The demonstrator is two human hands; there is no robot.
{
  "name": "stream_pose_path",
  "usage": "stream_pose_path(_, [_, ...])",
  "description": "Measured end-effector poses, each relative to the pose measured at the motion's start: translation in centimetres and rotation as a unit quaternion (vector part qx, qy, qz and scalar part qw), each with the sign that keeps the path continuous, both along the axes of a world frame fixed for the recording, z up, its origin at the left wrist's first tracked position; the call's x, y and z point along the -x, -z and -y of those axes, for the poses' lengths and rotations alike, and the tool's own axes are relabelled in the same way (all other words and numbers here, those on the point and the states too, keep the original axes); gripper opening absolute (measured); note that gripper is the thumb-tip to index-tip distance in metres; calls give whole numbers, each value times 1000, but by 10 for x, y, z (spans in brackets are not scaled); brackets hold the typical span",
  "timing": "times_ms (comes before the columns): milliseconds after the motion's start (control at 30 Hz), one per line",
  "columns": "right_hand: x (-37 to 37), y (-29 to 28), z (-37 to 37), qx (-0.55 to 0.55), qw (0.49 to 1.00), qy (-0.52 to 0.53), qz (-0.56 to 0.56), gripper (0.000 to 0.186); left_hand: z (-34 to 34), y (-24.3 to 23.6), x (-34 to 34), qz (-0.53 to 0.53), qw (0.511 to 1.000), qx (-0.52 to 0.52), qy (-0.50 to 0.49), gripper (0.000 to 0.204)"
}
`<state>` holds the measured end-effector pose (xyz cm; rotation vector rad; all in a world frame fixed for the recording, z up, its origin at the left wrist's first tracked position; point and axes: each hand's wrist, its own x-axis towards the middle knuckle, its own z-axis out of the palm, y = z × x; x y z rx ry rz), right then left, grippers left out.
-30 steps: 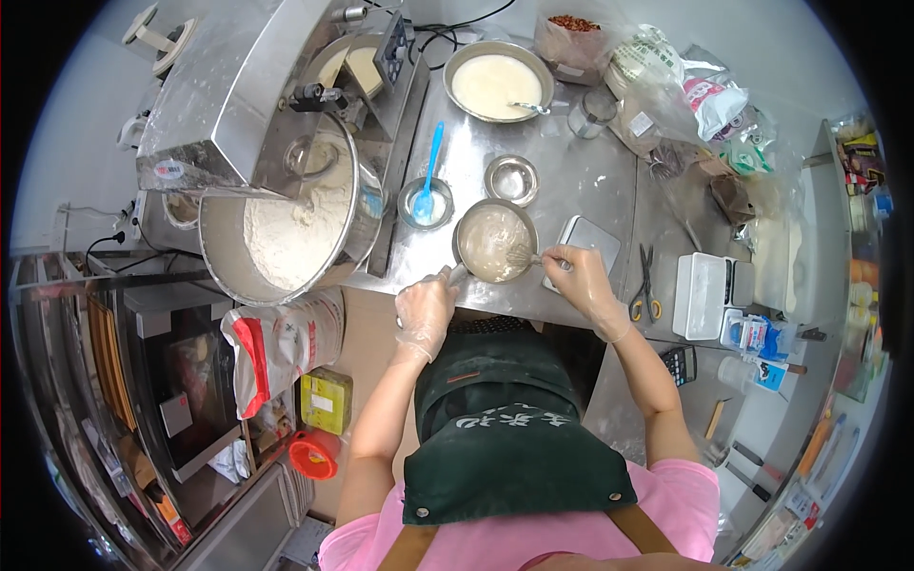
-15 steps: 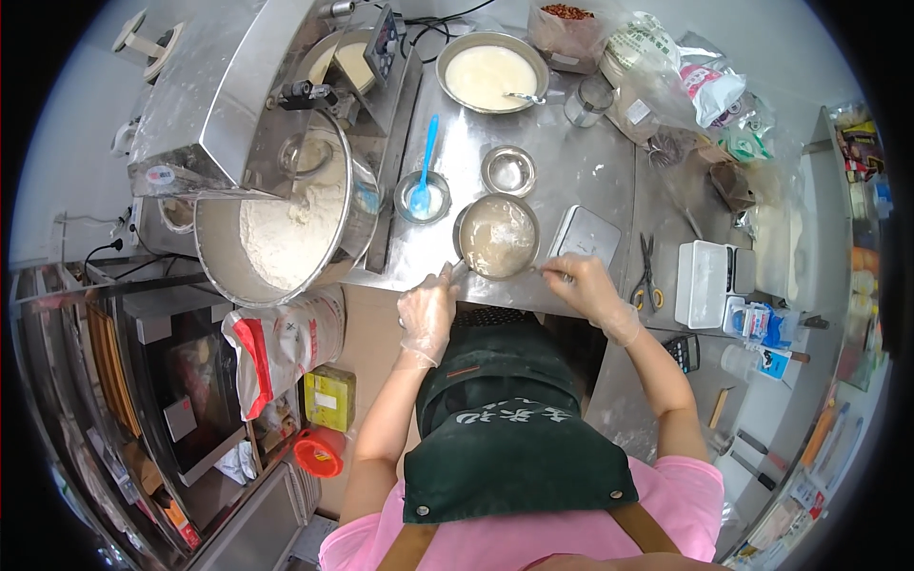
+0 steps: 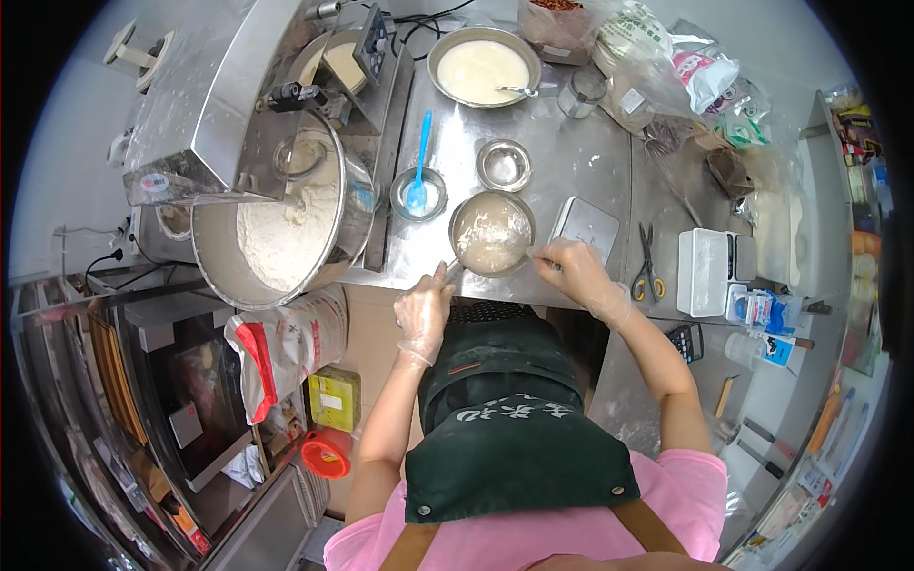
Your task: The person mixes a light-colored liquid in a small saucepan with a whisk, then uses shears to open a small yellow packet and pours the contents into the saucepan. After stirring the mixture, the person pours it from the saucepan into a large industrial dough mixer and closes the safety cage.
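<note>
A round metal pan [image 3: 459,226] sits near the table's front edge, with cloudy greyish liquid and white flecks [image 3: 495,234] inside. My gloved left hand [image 3: 424,306] is closed around its short handle. On the pan's right side my gloved right hand [image 3: 576,274] is pinched round a thin utensil that reaches the rim; its kind is hidden. Just behind the pan stands a small steel bowl [image 3: 503,183]. To its left, a blue spatula [image 3: 423,152] rests in another small bowl [image 3: 394,198]. A flat silver kitchen scale [image 3: 583,230] lies beside my right hand.
A mixer [image 3: 214,114] with a large flour-filled bowl [image 3: 211,249] stands left. At the back is a wide bowl [image 3: 434,74] of pale batter. Scissors [image 3: 649,268], a white tray [image 3: 703,276] and a whisk [image 3: 674,176] lie right, with bags [image 3: 628,62] behind.
My right hand has come slightly closer to the pan. White flecks in the liquid have spread and shifted. My left hand keeps its hold; the whole view has moved a little.
</note>
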<state>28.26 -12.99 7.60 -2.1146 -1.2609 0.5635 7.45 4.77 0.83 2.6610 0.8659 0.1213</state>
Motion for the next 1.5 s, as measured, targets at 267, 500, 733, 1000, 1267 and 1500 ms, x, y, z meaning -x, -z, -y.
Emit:
stream_pose_path(267, [10, 34, -53, -129, 971, 128, -157, 21, -19, 16, 3, -20, 998, 66, -4, 42])
stream_pose_path(500, [14, 39, -58, -147, 983, 72, -77, 21, -23, 12, 5, -20, 994, 105, -5, 41])
stream_pose_path(733, [12, 53, -45, -159, 962, 217, -47, 18, -24, 11, 3, -32, 992, 121, -6, 41])
stream_pose_path(1000, [15, 58, -26, -74, 916, 301, -253, 27, -23, 16, 4, -44, 985, 164, -14, 39])
stream_pose_path(1267, [-3, 102, 0, -55, 795, 354, -490, 26, -33, 27, 6, -31, 607, 792, -55, 32])
stream_pose_path(1500, [-1, 86, 1, -29, 800, 354, -483, 27, 3, 30, 11, 31, 601, 795, -77, 33])
